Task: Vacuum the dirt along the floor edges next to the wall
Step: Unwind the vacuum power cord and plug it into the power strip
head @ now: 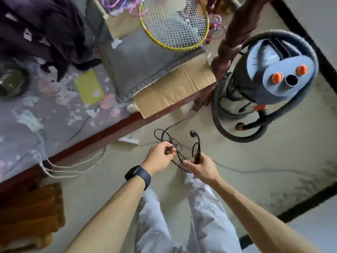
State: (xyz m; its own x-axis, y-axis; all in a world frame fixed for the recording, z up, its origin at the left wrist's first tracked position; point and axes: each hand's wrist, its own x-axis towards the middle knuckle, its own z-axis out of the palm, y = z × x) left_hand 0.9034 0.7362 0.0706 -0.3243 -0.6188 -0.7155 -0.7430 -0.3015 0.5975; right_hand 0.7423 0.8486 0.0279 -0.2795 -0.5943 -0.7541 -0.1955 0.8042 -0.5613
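Note:
A grey canister vacuum (273,70) with orange knobs stands on the floor at the right, its dark hose (242,137) looped around it. In front of me hangs its black power cord (182,143) in tangled loops, the plug (193,133) sticking up at the top. My left hand (160,157), with a dark watch on the wrist, pinches one part of the cord. My right hand (202,166) grips another loop just to the right. The cord trails up toward the bed corner.
A bed with a red wooden frame (102,136) fills the left, holding a grey blanket, cardboard (175,92) and a badminton racket (173,24). A carved bedpost (229,46) stands beside the vacuum. A white power strip (128,140) lies by the frame. A wooden stool (31,214) sits lower left. Black-edged wall base runs along the right.

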